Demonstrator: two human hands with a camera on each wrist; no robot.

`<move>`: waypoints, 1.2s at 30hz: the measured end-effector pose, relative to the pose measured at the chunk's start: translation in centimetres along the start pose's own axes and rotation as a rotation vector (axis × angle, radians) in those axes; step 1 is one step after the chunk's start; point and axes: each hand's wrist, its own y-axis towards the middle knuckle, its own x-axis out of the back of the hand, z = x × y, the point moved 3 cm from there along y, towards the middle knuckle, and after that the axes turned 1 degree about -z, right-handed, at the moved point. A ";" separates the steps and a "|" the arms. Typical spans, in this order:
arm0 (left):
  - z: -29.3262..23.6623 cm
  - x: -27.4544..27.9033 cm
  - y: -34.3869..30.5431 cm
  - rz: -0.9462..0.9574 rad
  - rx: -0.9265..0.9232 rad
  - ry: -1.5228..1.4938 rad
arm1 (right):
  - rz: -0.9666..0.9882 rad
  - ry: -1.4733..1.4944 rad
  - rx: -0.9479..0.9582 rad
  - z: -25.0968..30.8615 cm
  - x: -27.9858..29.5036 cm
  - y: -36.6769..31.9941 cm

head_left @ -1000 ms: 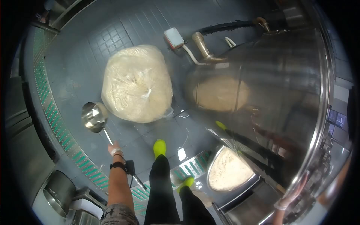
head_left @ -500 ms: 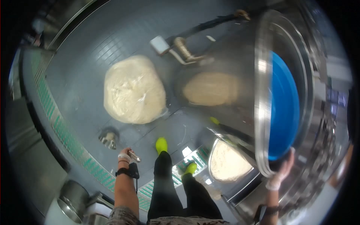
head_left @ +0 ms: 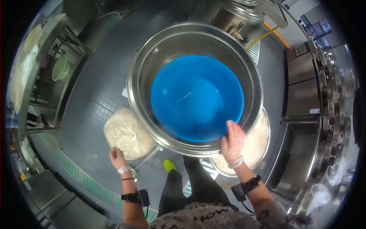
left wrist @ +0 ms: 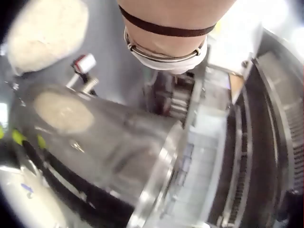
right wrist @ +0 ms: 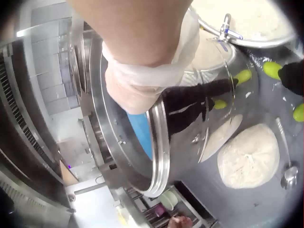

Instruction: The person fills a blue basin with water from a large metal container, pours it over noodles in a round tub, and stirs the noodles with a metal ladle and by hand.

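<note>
Blue basin (head_left: 196, 95) seen inside big metal pot (head_left: 149, 57). Right hand (head_left: 233, 147) extended over the pot's near right rim, forearm angled up and inward, fingers fairly straight and open, fingertips placed at basin edge. Left hand (head_left: 117, 156) held out to the pot's lower left, arm bent, fingers loosely curled, nothing gripped. Tied bag of dough (head_left: 127, 133) set on floor left of pot, ladle (right wrist: 289, 176) laid beside bag; dough-filled pan (head_left: 256, 149) placed right of pot.
</note>
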 end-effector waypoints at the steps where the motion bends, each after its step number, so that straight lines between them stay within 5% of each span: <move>1: -4.7 -1.0 -1.1 0.049 -0.231 0.076 | 0.044 0.029 -0.044 0.0 0.2 0.1; 4: -18.8 -7.3 -8.0 0.282 -0.456 0.031 | 0.099 0.275 -0.161 -0.7 0.6 1.1; 6: -21.4 -11.5 -8.8 0.481 -0.482 0.192 | 0.008 0.283 -0.207 -2.3 0.1 2.9; 8: -20.0 -17.1 -6.7 0.620 -0.456 0.322 | 0.004 0.181 -0.300 -5.3 -0.2 7.1; 10: -14.4 -22.7 -1.0 0.450 -0.606 0.652 | 0.256 0.017 -0.456 -7.1 -0.5 11.0; 13: -14.5 -26.1 -1.0 0.421 -0.189 1.086 | 0.441 0.011 -0.551 -9.8 -2.9 13.5; 14: -12.8 -26.7 0.1 0.431 -0.210 1.076 | 0.519 0.036 -0.577 -10.6 -4.3 13.7; 16: -8.2 -28.8 2.0 1.086 -0.795 2.159 | 0.593 0.079 -0.620 -10.3 -3.7 14.4; 23: -15.0 -27.5 0.2 1.249 -1.052 2.157 | 0.633 0.030 -0.616 -12.8 -4.0 18.1; 25: -16.2 -27.1 0.4 1.361 -1.139 2.034 | 0.925 -0.086 -0.375 -11.4 -3.8 19.0; 27: -11.2 -28.7 5.3 1.434 -1.064 2.094 | 0.990 -0.102 -0.379 -11.4 -4.3 18.9; 29: -4.7 -27.8 10.2 1.289 -1.032 1.843 | 1.020 -0.248 -0.116 -12.8 -9.4 17.6; 30: -5.9 -27.0 8.6 1.284 -1.091 1.813 | 1.038 -0.107 -0.543 -14.1 -11.5 17.6; 31: -7.7 -27.8 7.7 1.275 -1.138 1.790 | 0.902 -0.131 -0.447 -15.7 -13.3 17.1; 32: -5.8 -28.2 8.6 1.188 -1.182 1.767 | 1.043 -0.259 -0.199 -15.7 -14.2 17.2; 33: -6.3 -28.5 7.9 1.242 -1.164 1.770 | 0.910 -0.247 0.101 -15.7 -13.0 16.6; 34: -6.4 -28.9 7.5 1.293 -1.165 1.762 | 1.045 -0.335 0.138 -15.7 -13.6 17.3; 35: -6.7 -29.6 7.4 1.307 -1.138 1.779 | 0.941 -0.083 -0.476 -14.6 -11.1 18.3; 36: -6.4 -29.7 7.3 1.305 -1.090 1.813 | 0.986 -0.193 -0.219 -15.1 -12.4 18.3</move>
